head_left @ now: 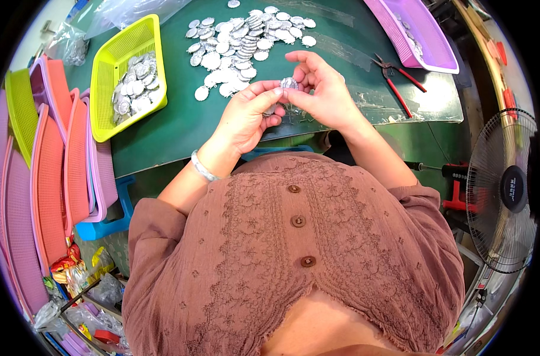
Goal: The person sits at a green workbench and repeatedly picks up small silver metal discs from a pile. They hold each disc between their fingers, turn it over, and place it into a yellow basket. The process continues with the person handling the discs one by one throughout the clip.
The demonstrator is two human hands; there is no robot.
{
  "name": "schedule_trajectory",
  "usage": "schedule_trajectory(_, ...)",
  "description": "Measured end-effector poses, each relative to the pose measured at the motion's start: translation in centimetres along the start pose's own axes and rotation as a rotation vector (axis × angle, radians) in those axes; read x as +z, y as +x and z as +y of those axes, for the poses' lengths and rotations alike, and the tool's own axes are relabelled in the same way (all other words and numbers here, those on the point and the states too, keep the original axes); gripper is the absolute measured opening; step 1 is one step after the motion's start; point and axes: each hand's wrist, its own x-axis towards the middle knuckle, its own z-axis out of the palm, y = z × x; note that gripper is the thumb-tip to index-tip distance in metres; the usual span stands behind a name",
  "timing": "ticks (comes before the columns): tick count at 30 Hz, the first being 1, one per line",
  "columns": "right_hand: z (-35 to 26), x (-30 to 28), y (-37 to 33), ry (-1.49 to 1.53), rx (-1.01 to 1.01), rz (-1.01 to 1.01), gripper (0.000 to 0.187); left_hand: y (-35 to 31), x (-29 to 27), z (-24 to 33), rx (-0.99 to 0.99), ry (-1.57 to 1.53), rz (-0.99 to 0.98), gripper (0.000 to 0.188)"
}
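**Two hands pinch one small silver disc**

While both hands meet above the near edge of the green counter (181, 127), they hold one small silver disc (289, 83) between them. The left hand (246, 118) grips it with thumb and fingers curled close. The right hand (320, 89) pinches it too, its other fingers bent. Just beyond, farther off, lies a pile of silver discs (240, 44). To the far left sits a yellow basket (106, 101) with more discs inside. Red pliers (397, 80) lie to the right, and a purple tray (421, 44) is far right.
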Motion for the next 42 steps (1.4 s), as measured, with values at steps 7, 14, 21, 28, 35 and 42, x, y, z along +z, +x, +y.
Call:
schedule_trajectory(7, -0.1, 0.3, -0.1, 0.32, 0.052, -0.058, 0.035, -0.2, -0.7, 0.2, 0.013, -0.049, 0.021, 0.015)
schedule_trajectory(14, -0.6, 0.2, -0.2, 0.494, 0.184, -0.068, 0.037, -0.2, -1.0, 0.6, 0.002, -0.13, -0.012, 0.023)
schedule_trajectory(21, -0.7, 0.1, -0.3, 0.553, 0.184, -0.017, 0.037, 0.0, -1.9, 0.6, -0.016, -0.332, -0.138, 0.04)
schedule_trajectory(28, -0.8, 0.0, -0.3, 0.569, 0.179, -0.005, 0.037, 0.0, -2.2, 0.6, -0.015, -0.421, -0.195, 0.043)
schedule_trajectory(35, -0.7, -0.1, -0.3, 0.561, 0.171, -0.006, 0.037, -0.6, -1.4, 1.0, 0.008, -0.37, -0.158, 0.039)
schedule_trajectory(42, -0.9, 0.0, -0.5, 0.553, 0.178, -0.003, 0.036, -0.8, -0.9, 0.9, 0.064, -0.265, -0.057, 0.029)
